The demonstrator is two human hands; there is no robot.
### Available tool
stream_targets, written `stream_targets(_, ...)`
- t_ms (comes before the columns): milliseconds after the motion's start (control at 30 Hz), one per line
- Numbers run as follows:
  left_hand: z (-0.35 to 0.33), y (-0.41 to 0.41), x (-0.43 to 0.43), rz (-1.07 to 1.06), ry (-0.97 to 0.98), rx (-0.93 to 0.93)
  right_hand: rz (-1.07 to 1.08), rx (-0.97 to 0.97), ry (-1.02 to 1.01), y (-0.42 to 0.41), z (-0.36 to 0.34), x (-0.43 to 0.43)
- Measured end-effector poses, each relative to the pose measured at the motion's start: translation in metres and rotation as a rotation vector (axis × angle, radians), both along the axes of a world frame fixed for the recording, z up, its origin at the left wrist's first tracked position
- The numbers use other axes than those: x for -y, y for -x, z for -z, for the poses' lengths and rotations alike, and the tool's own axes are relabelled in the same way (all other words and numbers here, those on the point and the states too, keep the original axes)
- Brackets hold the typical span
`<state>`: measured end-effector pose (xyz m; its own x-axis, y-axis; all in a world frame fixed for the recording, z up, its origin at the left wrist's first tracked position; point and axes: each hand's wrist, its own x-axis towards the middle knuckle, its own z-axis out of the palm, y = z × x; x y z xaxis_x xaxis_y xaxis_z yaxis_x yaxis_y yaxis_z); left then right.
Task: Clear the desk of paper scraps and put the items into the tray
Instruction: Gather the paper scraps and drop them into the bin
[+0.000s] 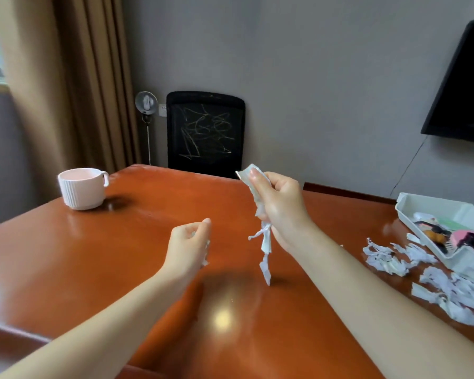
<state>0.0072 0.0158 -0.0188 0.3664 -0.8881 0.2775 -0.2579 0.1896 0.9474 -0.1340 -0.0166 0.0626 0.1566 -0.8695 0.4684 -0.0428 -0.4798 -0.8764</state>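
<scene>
My right hand (281, 206) is raised above the middle of the reddish-brown desk (121, 255), closed around a bunch of white paper scraps (265, 242); one strip dangles down almost to the desk top. My left hand (189, 244) hovers to its left, fingers curled around a few small white scraps. At the right edge lie two loose piles of paper scraps (391, 258), beside a white tray (433, 206). The tray holds several small items, among them a pink one (468, 237).
A ribbed white mug (81, 188) stands at the desk's far left. Behind the desk are a black mesh chair (205, 129), a small standing fan (146, 102), brown curtains and a wall-mounted black screen (465, 86).
</scene>
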Motion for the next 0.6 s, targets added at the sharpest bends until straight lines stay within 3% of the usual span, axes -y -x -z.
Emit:
stream_targets(267, 0.014, -0.011, -0.017, 0.002, 0.007, 0.097, 0.201, -0.082, -0.135, 0.027, 0.058, -0.011)
stream_targets(400, 0.018, -0.003, -0.015, 0.026, 0.015, 0.165, 0.219, -0.323, -0.052, 0.043, 0.090, -0.017)
stream_targets(533, 0.019, -0.003, -0.013, 0.033, 0.023, 0.178, 0.312, -0.783, 0.075, 0.053, 0.106, -0.025)
stream_targets(600, 0.019, -0.003, -0.013, 0.039, 0.024, 0.181, 0.293, -0.840, 0.070, 0.054, 0.107, -0.028)
